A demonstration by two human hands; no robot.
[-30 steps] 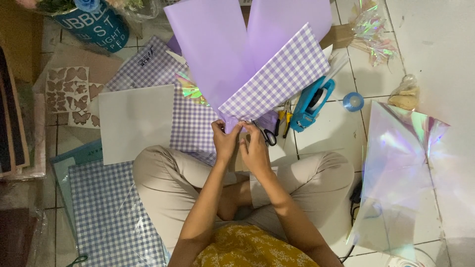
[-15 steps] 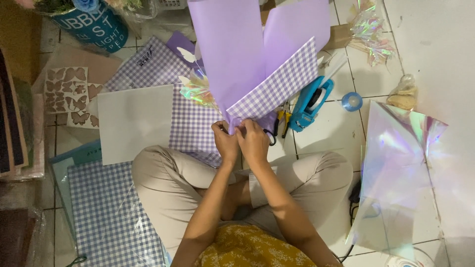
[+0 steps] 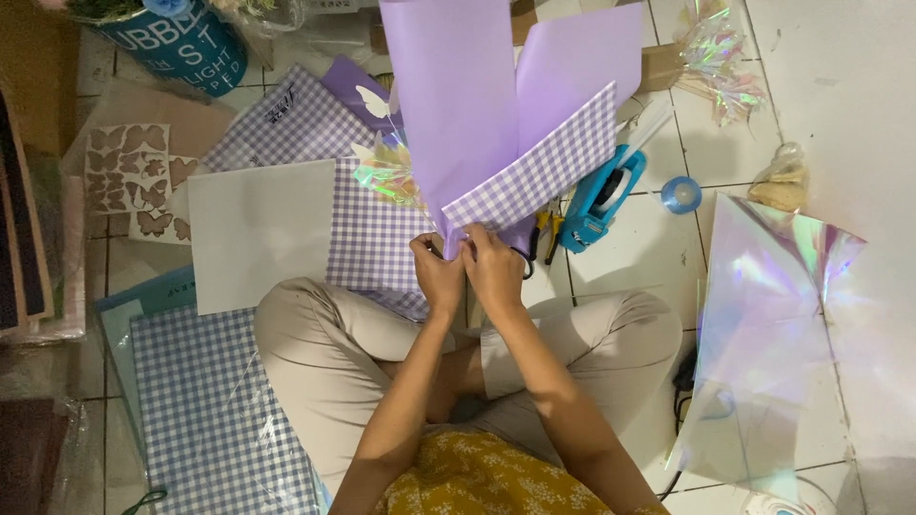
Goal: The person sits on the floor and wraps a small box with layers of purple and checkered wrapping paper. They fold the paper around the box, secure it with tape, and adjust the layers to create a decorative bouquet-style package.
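I sit cross-legged on a tiled floor. My left hand (image 3: 437, 275) and my right hand (image 3: 494, 267) pinch together the narrow lower end of a paper wrap (image 3: 477, 105) made of plain lilac sheets with a purple gingham sheet (image 3: 544, 162) folded over the front. The wrap fans out and away from me. Iridescent film with white butterfly cutouts (image 3: 382, 167) pokes out at its left side. Both hands touch each other at the gathered point.
More gingham sheets (image 3: 372, 229) and a white sheet (image 3: 258, 229) lie left of my knees, blue gingham paper (image 3: 205, 410) beside my left leg. A blue tape dispenser (image 3: 599, 195), a tape roll (image 3: 680, 194), scissors, iridescent film (image 3: 763, 315) on the right, a butterfly cutout sheet (image 3: 134, 176), a printed tub (image 3: 186, 38).
The gingham sheet has been swung in closer against the lilac sheets, and the wrap has turned more upright. My hands stay clamped at its base.
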